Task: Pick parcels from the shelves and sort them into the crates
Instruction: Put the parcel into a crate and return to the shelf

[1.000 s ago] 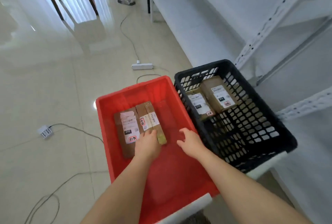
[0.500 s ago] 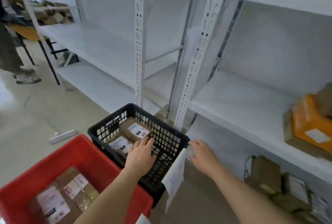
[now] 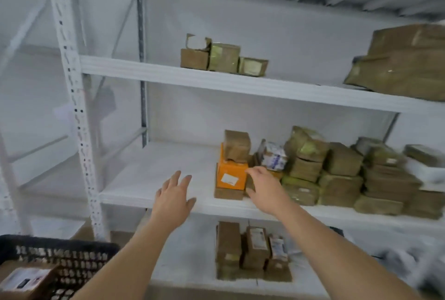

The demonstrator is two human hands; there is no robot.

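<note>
Parcels wrapped in brown paper and tape crowd the white metal shelf (image 3: 154, 179) at chest level, and the nearest stack has a bright orange cardboard box (image 3: 231, 174) sitting on a flat brown parcel (image 3: 228, 193), with a small brown cube-shaped parcel (image 3: 236, 146) perched on top of the orange one. The right hand (image 3: 265, 187) reaches in beside the orange box, fingers slightly curled and near or touching its right edge; whether it has closed on anything I cannot tell, since the hand hides what lies behind it. The left hand (image 3: 174, 197) hovers over the bare part of the shelf board with fingers spread wide, holding nothing. A black plastic lattice crate (image 3: 65, 255) sits at lower left with a labelled brown parcel (image 3: 25, 280) inside. The likely trouble is the top-heavy stack: pulling the orange box or its neighbour sideways could tip the small cube parcel off, or drag the packed bundles to the right out of place.
</note>
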